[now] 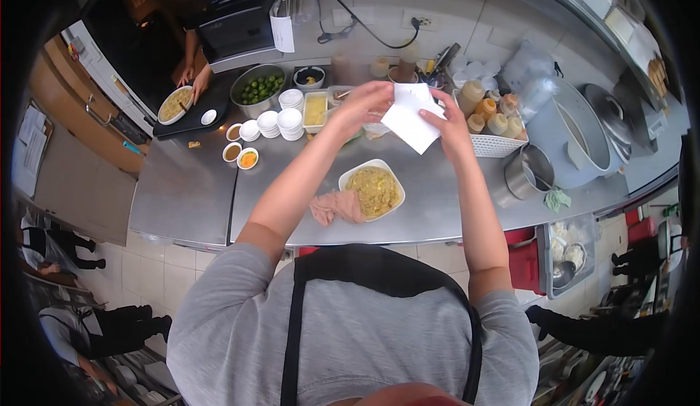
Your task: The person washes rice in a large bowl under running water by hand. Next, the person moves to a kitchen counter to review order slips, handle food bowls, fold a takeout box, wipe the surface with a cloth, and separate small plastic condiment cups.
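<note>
A white paper slip (413, 119) is held up over the counter in front of me. My right hand (453, 125) grips its right side, thumb laid across the front. At the slip's upper left edge, the fingers of my left hand (368, 103) are closed on the paper; their tips are partly hidden. Below the slip, a white bowl (400, 193) filled with fried rice (373, 190) stands on the steel counter. A crumpled pink cloth (337, 208) lies against the bowl's lower left side.
Stacked white sauce dishes (290, 120), sauce cups (248, 159) and a pot of green limes (260, 90) stand left. At right are a bottle basket (496, 144) and a metal pot (528, 173). A co-worker's hands (197, 82) hold another rice bowl (173, 107).
</note>
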The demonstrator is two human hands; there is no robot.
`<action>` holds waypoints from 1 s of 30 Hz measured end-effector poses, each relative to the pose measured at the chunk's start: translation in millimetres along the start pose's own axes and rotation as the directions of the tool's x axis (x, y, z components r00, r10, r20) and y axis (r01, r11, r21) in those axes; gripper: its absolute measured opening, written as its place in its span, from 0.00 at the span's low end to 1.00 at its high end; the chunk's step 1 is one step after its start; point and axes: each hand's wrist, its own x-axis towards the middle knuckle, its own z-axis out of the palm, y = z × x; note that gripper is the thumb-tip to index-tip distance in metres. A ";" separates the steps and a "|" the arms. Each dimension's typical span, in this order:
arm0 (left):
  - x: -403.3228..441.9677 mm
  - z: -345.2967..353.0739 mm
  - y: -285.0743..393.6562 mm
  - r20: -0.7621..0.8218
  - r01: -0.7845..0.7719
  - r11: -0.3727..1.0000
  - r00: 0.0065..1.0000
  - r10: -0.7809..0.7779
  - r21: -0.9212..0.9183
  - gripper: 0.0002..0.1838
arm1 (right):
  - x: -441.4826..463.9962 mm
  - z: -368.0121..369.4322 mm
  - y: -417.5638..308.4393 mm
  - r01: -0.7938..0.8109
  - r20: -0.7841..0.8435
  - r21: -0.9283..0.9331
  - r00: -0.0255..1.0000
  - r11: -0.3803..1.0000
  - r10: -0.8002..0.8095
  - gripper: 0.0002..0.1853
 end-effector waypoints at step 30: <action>38.7 -36.2 -18.9 0.046 -0.115 0.980 0.993 0.109 0.162 0.18 | 19.7 -80.5 35.4 0.170 -0.176 -0.834 0.820 0.525 -0.545 0.15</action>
